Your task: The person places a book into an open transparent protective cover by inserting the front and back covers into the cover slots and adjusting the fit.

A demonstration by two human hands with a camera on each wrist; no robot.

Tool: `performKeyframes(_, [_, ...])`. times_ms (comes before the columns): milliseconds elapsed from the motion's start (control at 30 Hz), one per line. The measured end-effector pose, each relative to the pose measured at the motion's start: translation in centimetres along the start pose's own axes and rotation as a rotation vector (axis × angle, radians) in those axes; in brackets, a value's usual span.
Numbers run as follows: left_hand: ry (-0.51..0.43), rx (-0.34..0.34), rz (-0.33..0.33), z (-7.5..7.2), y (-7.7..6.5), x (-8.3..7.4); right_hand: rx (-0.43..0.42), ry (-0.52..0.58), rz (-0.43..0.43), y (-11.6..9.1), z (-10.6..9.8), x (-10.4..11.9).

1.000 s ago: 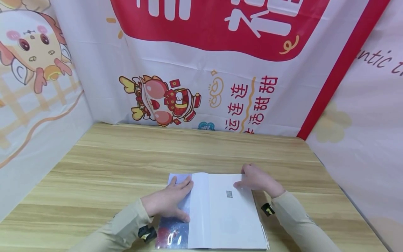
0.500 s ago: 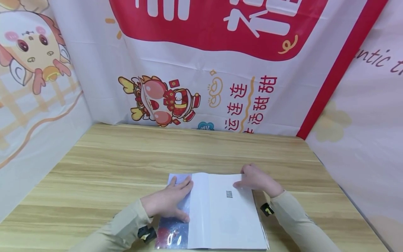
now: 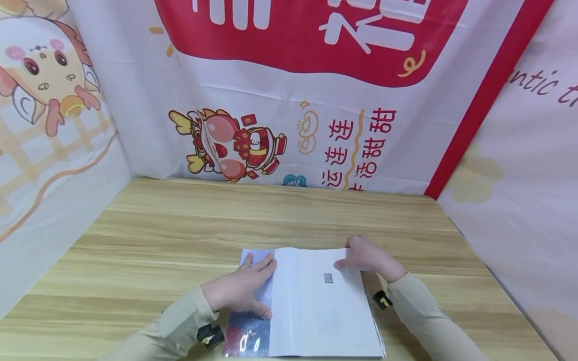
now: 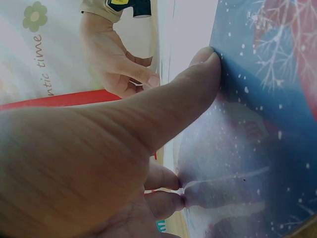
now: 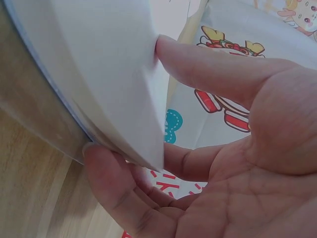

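Note:
A book lies open near the front of the table, its white page (image 3: 334,321) bearing a small QR code (image 3: 328,278). To the left is its glossy blue and red cover (image 3: 247,333), printed with white specks and branches in the left wrist view. My left hand (image 3: 241,290) rests on this cover with fingers spread, the thumb (image 4: 198,74) pressing near the white page's edge. My right hand (image 3: 371,258) grips the upper right corner of the book. In the right wrist view its thumb lies on the white page (image 5: 109,64) and the fingers reach around the edge beneath.
The wood-grain table (image 3: 180,215) extends behind and to both sides of the book. A white and red printed cloth (image 3: 271,85) hangs at the back, with more cloth at the left and right. Small black devices (image 3: 383,300) sit at both wrists.

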State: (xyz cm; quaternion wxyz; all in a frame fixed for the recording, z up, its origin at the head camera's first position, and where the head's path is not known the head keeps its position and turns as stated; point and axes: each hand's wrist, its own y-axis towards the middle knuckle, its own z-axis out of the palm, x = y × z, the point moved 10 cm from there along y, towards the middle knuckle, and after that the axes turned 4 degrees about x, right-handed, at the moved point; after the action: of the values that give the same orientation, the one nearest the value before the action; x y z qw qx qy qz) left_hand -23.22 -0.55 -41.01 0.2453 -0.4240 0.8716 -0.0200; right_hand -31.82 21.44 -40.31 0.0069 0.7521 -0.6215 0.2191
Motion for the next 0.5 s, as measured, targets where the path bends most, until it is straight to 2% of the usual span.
performKeyframes(233, [-0.004, -0.003, 0.001, -0.12, -0.16, -0.14, -0.004, 0.001, 0.011, 0.05, -0.03, -0.03])
performKeyframes(500, [-0.011, -0.001, -0.005, -0.09, -0.19, -0.07, -0.012, 0.057, 0.011, -0.14, -0.09, 0.21])
